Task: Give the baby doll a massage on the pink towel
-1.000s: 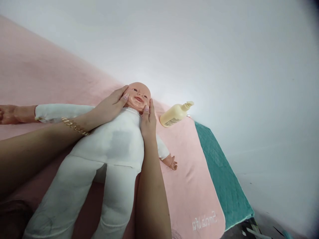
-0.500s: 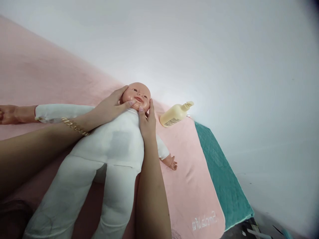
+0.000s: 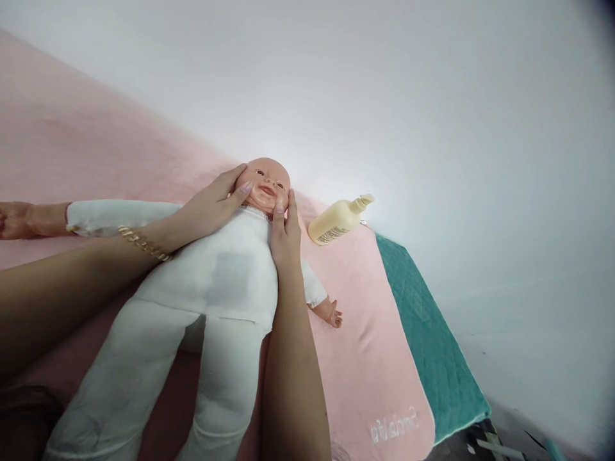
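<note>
A baby doll (image 3: pixel 216 282) in a white cloth suit lies on its back on a pink towel (image 3: pixel 375 358). Its plastic head (image 3: pixel 265 182) points toward the wall. My left hand (image 3: pixel 211 205), with a gold bracelet at the wrist, rests on the doll's shoulder, and its thumb touches the doll's left cheek. My right hand (image 3: pixel 284 234) lies on the doll's chest with its thumb on the chin and other cheek. Both hands have their fingers stretched along the sides of the face and grip nothing.
A cream pump bottle (image 3: pixel 339 221) lies on its side on the towel just right of the doll's head. A teal quilted mat (image 3: pixel 432 358) shows under the towel at the right. A white wall (image 3: pixel 384 96) runs close behind.
My thumbs slid inward across the doll's cheeks toward the chin half a second ago, then moved back out toward the sides of the face. The doll and the bottle have stayed put.
</note>
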`<action>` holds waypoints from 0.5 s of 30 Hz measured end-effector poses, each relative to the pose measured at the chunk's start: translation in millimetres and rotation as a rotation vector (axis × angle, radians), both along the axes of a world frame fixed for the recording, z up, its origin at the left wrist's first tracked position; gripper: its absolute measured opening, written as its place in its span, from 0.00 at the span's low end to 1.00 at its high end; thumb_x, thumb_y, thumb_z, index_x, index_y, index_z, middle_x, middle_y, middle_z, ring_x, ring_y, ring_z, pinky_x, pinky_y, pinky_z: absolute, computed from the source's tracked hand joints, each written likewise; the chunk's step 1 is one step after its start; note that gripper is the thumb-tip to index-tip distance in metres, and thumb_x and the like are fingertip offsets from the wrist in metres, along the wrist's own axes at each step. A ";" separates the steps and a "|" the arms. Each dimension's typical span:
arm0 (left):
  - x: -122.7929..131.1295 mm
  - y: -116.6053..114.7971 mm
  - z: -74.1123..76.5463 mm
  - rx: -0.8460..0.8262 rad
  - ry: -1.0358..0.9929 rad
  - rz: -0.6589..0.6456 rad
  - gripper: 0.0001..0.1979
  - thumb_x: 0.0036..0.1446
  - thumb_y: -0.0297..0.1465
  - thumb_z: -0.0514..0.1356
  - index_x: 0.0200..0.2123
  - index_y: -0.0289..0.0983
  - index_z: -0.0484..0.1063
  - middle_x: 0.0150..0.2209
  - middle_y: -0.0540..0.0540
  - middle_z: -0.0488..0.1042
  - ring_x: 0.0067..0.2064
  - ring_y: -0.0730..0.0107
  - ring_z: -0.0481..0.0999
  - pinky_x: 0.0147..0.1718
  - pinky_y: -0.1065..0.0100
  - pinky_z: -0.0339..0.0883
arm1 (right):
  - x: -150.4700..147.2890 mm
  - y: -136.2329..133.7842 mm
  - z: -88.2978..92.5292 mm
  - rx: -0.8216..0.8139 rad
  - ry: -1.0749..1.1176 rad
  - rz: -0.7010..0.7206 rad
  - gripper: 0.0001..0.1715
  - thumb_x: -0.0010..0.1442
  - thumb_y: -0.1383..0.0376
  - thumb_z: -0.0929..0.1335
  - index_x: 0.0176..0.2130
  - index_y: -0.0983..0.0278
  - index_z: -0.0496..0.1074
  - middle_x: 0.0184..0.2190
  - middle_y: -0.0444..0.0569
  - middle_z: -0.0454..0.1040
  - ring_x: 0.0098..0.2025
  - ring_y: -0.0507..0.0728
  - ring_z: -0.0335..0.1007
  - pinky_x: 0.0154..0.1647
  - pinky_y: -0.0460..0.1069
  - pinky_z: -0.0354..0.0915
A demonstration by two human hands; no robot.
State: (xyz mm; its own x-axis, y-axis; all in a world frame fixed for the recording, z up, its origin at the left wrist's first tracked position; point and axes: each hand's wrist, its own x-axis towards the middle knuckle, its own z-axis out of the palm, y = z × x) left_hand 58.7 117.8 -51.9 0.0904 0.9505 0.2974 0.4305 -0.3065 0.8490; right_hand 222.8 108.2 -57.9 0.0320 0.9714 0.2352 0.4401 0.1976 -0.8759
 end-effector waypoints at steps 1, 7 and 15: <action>-0.1 0.3 -0.5 0.008 -0.005 -0.008 0.35 0.69 0.50 0.43 0.69 0.34 0.56 0.68 0.39 0.58 0.68 0.47 0.58 0.67 0.50 0.52 | -0.1 0.1 0.1 0.003 0.000 0.001 0.40 0.68 0.44 0.57 0.71 0.58 0.50 0.72 0.46 0.52 0.72 0.58 0.50 0.71 0.58 0.52; -0.9 2.6 -4.3 -0.001 -0.023 -0.008 0.34 0.69 0.51 0.44 0.69 0.35 0.56 0.69 0.38 0.58 0.68 0.45 0.59 0.66 0.48 0.52 | -0.7 -0.7 2.2 -0.010 0.007 -0.002 0.39 0.68 0.45 0.58 0.71 0.56 0.50 0.71 0.44 0.53 0.72 0.59 0.50 0.71 0.60 0.52; -0.5 3.4 -4.1 -0.005 -0.030 -0.001 0.34 0.69 0.50 0.45 0.69 0.36 0.57 0.69 0.39 0.58 0.68 0.45 0.58 0.66 0.48 0.52 | -1.7 -0.8 2.5 -0.023 0.023 -0.012 0.39 0.68 0.45 0.58 0.71 0.57 0.50 0.71 0.44 0.53 0.72 0.59 0.51 0.71 0.59 0.53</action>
